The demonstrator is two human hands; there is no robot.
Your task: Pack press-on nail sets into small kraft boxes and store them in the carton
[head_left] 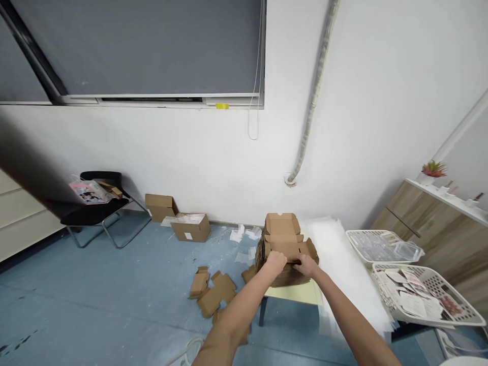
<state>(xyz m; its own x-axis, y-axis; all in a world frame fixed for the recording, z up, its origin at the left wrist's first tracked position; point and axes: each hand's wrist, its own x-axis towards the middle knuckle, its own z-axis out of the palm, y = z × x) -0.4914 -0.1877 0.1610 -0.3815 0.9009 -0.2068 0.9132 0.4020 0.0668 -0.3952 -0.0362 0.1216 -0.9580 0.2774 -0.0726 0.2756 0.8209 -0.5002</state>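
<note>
The bare left hand (pixel 275 263) and right hand (pixel 307 265) reach forward side by side, almost meeting on the front flap (pixel 284 248) of a brown corrugated cardboard box (pixel 282 226) (whether the fingers truly grip it cannot be told), which sits on a pale yellow stool top (pixel 293 294), with flattened cardboard pieces (pixel 213 292) on the floor to its left.

Your two hands (pixel 275 264), one box (pixel 281 229) under them, two more boxes (pixel 160 207) on the floor, two baskets (pixel 463 321), one chair (pixel 91 214), one plant (pixel 433 169)
</note>
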